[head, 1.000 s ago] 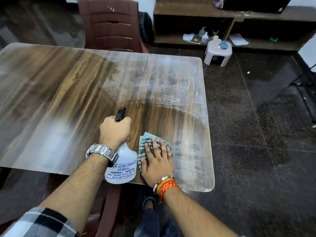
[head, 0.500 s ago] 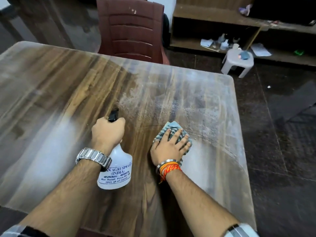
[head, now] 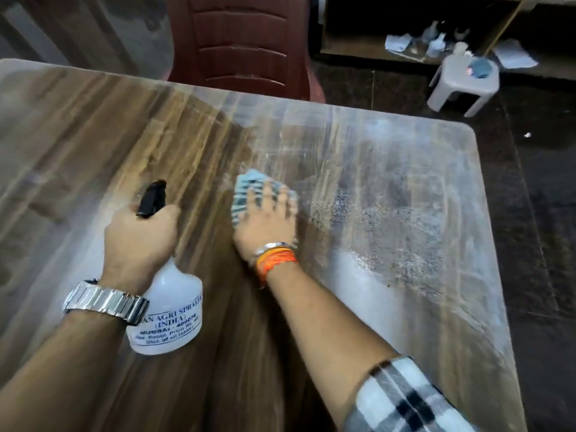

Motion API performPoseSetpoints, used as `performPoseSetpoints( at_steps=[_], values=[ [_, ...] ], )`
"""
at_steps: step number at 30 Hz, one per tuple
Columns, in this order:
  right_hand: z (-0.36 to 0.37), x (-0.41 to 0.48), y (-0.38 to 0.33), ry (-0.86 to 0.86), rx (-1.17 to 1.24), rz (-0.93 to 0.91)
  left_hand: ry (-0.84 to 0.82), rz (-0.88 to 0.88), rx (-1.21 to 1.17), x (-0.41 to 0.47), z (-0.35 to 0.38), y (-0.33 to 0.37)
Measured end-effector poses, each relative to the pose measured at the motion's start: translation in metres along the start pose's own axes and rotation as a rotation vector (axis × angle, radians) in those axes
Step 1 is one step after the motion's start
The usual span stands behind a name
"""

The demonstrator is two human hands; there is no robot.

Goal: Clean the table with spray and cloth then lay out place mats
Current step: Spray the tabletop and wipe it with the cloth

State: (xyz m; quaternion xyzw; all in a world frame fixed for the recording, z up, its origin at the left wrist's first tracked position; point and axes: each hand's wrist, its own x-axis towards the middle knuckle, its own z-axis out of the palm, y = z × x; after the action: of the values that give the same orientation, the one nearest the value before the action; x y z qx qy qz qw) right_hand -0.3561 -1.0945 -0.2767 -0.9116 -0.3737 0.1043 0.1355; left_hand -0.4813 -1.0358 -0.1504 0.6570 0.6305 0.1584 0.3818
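Note:
A wood-grain table fills the view, with a wet, speckled spray film over its right half. My left hand grips the neck of a white spray bottle with a black nozzle, held just above the table's middle. My right hand lies flat on a blue-and-white checked cloth, pressing it onto the table near the centre, at the left border of the wet patch. The hand is motion-blurred. No place mats are in view.
A maroon plastic chair stands at the table's far edge. On the dark floor at the back right is a small white stool, in front of a low wooden shelf with bottles and papers.
My right hand has slid the cloth from the near edge away from me and leftward toward the table's centre. The view has moved forward over the table. The left hand still holds the bottle.

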Motion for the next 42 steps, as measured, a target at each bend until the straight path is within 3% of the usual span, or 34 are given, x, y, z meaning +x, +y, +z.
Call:
performPoseSetpoints(
  at_steps=[8,13,15,18,20,26,30,38,40,42],
  values=[
    [-0.069,-0.080,0.223,0.168,-0.118,0.577,-0.124,0.015,-0.050,-0.040,0.054,0.031],
    [-0.078,-0.112,0.250,0.142,-0.133,0.754,-0.173,0.071,-0.036,-0.058,0.065,0.042],
    [-0.074,-0.114,0.227,0.131,-0.142,0.675,-0.174,0.085,-0.030,-0.061,0.068,0.042],
    [-0.061,-0.135,0.186,0.073,-0.141,0.269,-0.193,0.083,-0.005,-0.066,0.077,0.043],
    [-0.056,-0.157,0.181,0.005,-0.115,0.148,-0.205,0.095,0.007,-0.073,0.084,0.046],
    [-0.072,-0.204,0.265,0.083,-0.142,0.579,-0.190,0.126,-0.001,-0.081,0.094,0.061],
    [-0.074,-0.195,0.258,0.111,-0.167,0.684,-0.215,0.131,-0.014,-0.072,0.092,0.060],
    [-0.092,-0.018,0.251,0.055,-0.093,0.611,-0.117,0.103,-0.053,-0.028,0.071,0.039],
    [-0.084,0.022,0.215,0.021,-0.070,0.544,-0.096,0.102,-0.032,-0.016,0.064,0.029],
    [-0.063,0.045,0.152,-0.004,-0.092,0.345,-0.086,0.084,-0.013,-0.003,0.057,0.020]
  ],
)
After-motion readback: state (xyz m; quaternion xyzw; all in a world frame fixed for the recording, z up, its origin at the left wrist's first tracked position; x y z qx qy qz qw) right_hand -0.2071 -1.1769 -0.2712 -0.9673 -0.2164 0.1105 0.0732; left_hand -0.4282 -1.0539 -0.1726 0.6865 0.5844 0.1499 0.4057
